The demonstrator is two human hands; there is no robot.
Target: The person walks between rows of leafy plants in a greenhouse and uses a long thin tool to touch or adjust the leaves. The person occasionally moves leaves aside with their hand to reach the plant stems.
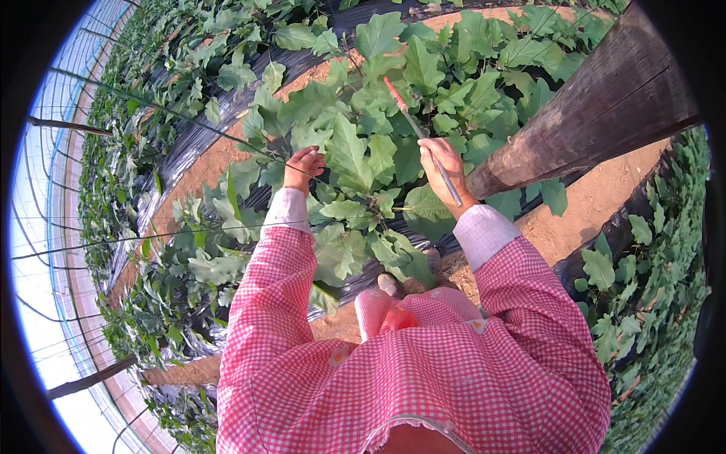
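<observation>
My right hand (442, 170) is closed around a thin grey stick (417, 127) with a red tip (395, 93); the tip points away from me over the large lobed leaves of an eggplant plant (351, 153). My left hand (305, 167) is at the left of the same plant, fingers bent and close together, beside a dark string (227, 135). Whether something small lies between those fingers, I cannot tell. A red round container or lid (401, 319) shows at the front of my checked smock.
A thick wooden post (590, 96) slants up at the right, close to my right hand. Strings (170, 235) cross at the left. Black plastic mulch (193, 133) and bare soil paths (590, 198) run between leafy rows. My shoe (390, 284) shows below the leaves.
</observation>
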